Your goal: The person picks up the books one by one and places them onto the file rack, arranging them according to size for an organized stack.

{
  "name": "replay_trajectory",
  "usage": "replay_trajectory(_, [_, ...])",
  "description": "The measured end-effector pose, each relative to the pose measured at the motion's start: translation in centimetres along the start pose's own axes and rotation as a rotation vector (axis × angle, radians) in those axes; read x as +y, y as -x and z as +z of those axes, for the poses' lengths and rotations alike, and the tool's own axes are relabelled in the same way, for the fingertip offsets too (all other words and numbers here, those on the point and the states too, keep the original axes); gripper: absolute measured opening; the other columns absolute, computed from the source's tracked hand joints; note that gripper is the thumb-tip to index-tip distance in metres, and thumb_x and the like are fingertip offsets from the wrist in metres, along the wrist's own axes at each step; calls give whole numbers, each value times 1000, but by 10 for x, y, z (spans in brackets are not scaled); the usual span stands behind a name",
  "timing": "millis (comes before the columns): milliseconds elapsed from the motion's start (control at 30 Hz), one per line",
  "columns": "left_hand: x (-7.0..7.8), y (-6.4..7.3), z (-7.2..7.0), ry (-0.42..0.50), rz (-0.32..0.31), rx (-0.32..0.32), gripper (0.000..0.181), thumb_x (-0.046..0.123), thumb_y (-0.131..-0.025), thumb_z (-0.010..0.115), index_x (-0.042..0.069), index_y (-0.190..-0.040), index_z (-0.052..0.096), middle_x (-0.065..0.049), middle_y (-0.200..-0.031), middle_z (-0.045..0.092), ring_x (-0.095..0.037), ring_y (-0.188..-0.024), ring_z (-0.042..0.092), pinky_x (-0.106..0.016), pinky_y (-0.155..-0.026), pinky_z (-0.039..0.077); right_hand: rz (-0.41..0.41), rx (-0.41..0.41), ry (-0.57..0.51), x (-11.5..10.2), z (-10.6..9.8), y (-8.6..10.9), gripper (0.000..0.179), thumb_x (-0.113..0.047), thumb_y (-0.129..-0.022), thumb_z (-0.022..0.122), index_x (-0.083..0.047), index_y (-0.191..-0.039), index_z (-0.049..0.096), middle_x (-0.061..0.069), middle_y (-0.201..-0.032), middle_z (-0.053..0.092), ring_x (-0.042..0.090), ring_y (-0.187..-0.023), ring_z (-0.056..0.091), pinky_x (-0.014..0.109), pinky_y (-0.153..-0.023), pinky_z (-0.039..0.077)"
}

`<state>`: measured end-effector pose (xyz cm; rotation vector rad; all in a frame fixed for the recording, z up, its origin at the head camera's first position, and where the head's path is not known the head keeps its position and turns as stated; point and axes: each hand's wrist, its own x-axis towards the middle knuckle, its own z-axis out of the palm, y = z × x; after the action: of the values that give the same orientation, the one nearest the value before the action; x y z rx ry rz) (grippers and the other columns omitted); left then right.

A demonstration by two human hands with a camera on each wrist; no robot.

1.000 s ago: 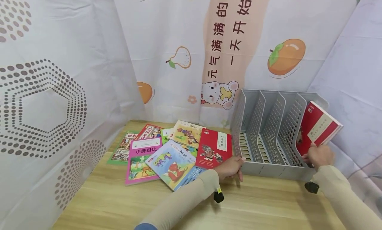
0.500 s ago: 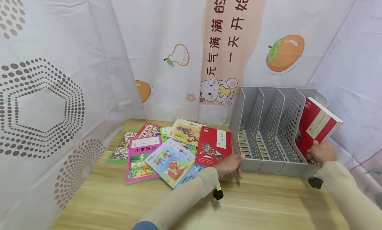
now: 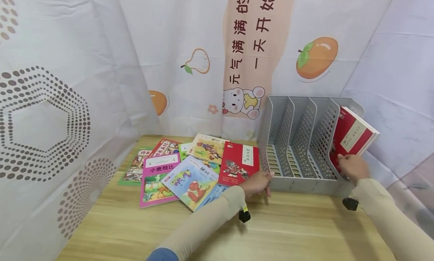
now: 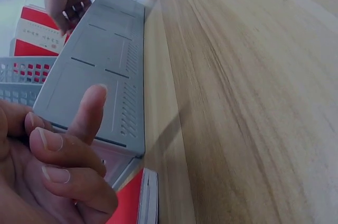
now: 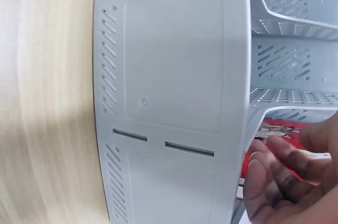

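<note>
A grey file rack [image 3: 315, 185] with upright dividers stands at the right of the table. My left hand [image 3: 255, 183] grips its front left corner, thumb at the rim; in the left wrist view, one finger of this hand [image 4: 58, 166] points out along the rack's front. In the far right slot leans a thick red book [image 3: 352, 135] with a white title strip, its top tilted to the right. Curled fingers of my right hand [image 3: 354, 168] lie at the book's lower front, right by the slot's lip; I cannot tell whether they grip book or rack.
Left of the rack lies another red book [image 3: 239, 163], flat and close to it. Overlapping picture books spread further left, among them a pink deer book [image 3: 159, 180] and a blue fox book [image 3: 191, 183]. Printed curtains [image 3: 190, 103] rise behind and beside the wooden table [image 3: 288, 231].
The head view has shifted a little, so the whole scene sits slightly further left and higher. Both hands keep their places at the rack, and the red book leans as before.
</note>
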<state>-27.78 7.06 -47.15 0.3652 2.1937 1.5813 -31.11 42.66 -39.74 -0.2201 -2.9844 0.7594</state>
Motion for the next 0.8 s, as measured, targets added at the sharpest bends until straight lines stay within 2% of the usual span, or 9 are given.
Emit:
replay_trajectory(67, [-2,0,0,-3,9,25,46,44,-110,45,4,-107,68,-9,-69,69,-13,-42,32,-31,-56,44,-35,23,5,-4,1,3,55,-31,-110,37,16,-103,64,16,-77,66,30,-71,60,34,-55,44])
replay_trajectory(133, [-5,-1,-3,-2,24,49,46,46,-108,49,4,-101,68,-8,-73,70,-13,-48,41,-32,-59,47,-59,45,4,-7,2,6,52,-30,-109,39,16,-107,63,16,-79,65,31,-73,60,34,-55,44])
replay_trajectory(300, [-18,-6,-15,-44,83,114,45,52,-101,61,10,-86,61,-5,-80,69,-16,-68,59,-30,-60,45,-107,97,23,-9,5,13,53,-33,-109,42,16,-117,59,30,-99,66,40,-85,60,37,-60,45])
replay_trajectory(367, [-21,-6,-23,-64,93,138,45,54,-99,64,12,-82,57,-5,-79,66,-17,-67,59,-30,-58,43,-133,113,34,-9,5,14,53,-34,-109,43,16,-118,59,35,-109,64,46,-92,60,44,-65,48])
replay_trajectory(433, [-22,-6,-30,-76,92,145,45,55,-99,63,14,-83,56,-6,-80,64,-17,-68,58,-30,-59,43,-162,125,41,-10,6,14,53,-34,-109,45,16,-118,58,38,-114,62,51,-97,59,52,-71,49])
replay_trajectory(533, [-22,-3,-41,-98,83,159,41,54,-101,61,14,-88,58,-7,-83,63,-18,-68,54,-32,-60,45,-214,154,49,-12,7,16,50,-33,-108,49,15,-117,60,39,-112,63,54,-99,61,60,-77,48])
replay_trajectory(667, [-23,1,-53,-130,80,168,37,52,-102,59,15,-100,64,-7,-94,68,-21,-76,63,-33,-66,50,-269,177,45,-17,11,19,49,-34,-107,53,13,-115,61,35,-106,67,49,-93,64,58,-74,51])
replay_trajectory(800, [-24,6,-64,-161,85,166,39,54,-101,59,16,-109,66,-6,-99,70,-23,-84,68,-34,-72,53,-308,160,20,-26,18,24,50,-37,-107,53,12,-117,60,34,-106,66,47,-94,65,58,-75,53])
